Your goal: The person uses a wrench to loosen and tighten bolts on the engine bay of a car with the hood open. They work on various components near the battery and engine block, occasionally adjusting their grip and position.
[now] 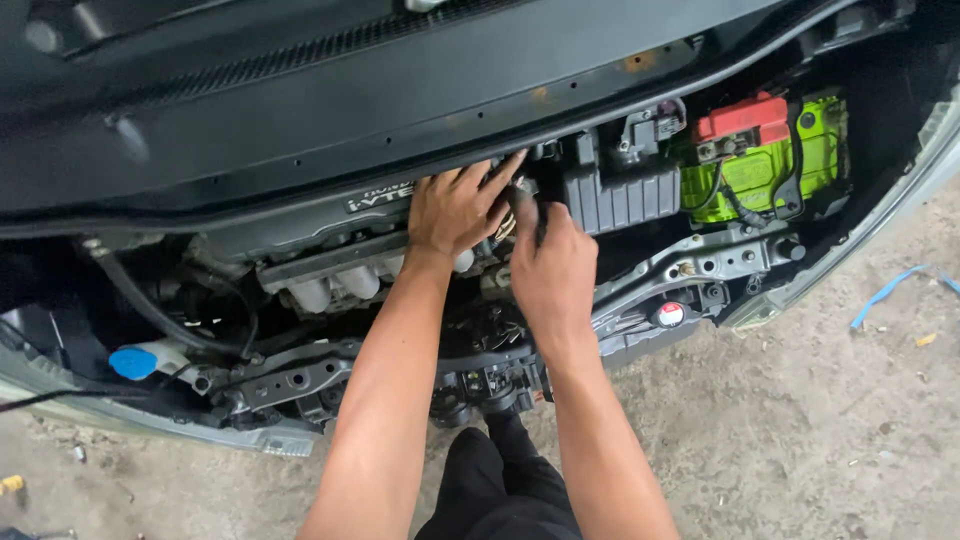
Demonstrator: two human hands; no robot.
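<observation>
Right hand grips a hose; left hand crowds engine cover's edge.

A rough grey concrete floor is spreading across the lower right, stained and gritty, with even daylight falling on it. A thin blue strip of tape or plastic is lying on it near the right edge, with a small yellowish scrap sitting just beside. At the lower left, more of the same floor is showing, and a small yellow object is resting at the very edge, too cropped to tell what it is.
</observation>
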